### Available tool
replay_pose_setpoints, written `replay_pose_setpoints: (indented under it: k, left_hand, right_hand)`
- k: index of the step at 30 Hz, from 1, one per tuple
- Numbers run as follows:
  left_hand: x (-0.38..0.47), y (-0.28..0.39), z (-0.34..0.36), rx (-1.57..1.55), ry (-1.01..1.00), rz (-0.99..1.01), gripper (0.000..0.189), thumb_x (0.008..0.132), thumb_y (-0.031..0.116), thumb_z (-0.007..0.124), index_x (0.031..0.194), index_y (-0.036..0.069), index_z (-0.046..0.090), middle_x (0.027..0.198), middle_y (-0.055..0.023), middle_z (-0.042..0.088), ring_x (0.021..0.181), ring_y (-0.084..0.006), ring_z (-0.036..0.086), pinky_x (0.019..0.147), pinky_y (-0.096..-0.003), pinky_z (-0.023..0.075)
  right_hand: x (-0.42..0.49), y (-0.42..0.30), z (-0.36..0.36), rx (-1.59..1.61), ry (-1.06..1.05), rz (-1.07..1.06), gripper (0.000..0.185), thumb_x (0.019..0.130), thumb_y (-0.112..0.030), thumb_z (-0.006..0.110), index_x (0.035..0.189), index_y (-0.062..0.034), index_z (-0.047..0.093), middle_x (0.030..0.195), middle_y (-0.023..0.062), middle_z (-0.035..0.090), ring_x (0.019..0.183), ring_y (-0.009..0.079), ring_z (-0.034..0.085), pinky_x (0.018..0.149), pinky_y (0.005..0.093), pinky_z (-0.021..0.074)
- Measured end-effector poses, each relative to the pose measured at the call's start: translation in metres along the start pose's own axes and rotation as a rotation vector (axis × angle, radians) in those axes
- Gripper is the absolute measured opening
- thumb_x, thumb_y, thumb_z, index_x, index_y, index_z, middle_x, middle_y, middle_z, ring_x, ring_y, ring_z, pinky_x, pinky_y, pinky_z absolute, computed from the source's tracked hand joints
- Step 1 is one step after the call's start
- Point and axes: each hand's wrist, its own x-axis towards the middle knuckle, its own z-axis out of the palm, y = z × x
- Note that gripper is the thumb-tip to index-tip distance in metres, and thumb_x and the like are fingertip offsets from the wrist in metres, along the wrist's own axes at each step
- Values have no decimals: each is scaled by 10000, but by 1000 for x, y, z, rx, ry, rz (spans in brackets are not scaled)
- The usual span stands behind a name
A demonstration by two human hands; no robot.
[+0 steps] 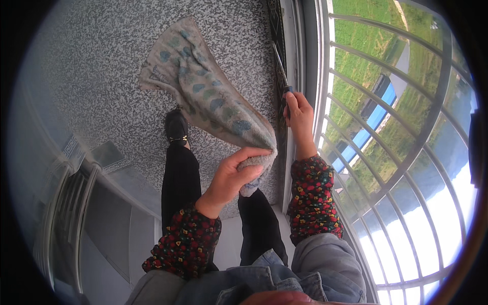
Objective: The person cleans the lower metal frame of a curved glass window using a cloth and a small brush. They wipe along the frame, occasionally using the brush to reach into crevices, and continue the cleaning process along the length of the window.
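A worn towel (213,87) with blue and green spots hangs bunched from my left hand (230,175), pinched between thumb and fingers. Its far end spreads out over the speckled grey floor, and a short grey end sticks out below my fingers. My right hand (300,114) grips a screwdriver (282,65) by its dark blue handle. The thin metal shaft points away from me, along the dark patterned strip (279,28) beside the window frame. Whether the tip touches that strip, I cannot tell.
On the right runs the window frame (310,49), with a curved metal bar grille (413,148) beyond it and greenery outside. Metal stair railings (85,198) stand at the lower left. My black shoe (176,127) is on the speckled floor (110,68).
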Motion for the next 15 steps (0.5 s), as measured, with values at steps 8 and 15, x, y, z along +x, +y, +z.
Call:
replay_pose_setpoints:
  k: [8,15]
  left_hand:
    - [-12,4,-27,-241,-862,-128,327,834,-73,590,1138,-34,704,1133,-111,702,1043,-147,632,902,-241,480]
    - [-8,2,-18,-90,-1056,-423,332,842,-64,562,1141,-32,704,1132,-108,707,1020,-146,640,901,-243,480]
  right_hand:
    - [-30,26,36,186,-337,-14,267,955,-212,608,1104,-8,696,879,38,701,768,82,634,687,238,509]
    - [-23,-55,50,579,-548,-23,336,1019,-289,499,1088,6,642,720,36,589,526,86,483,486,211,387]
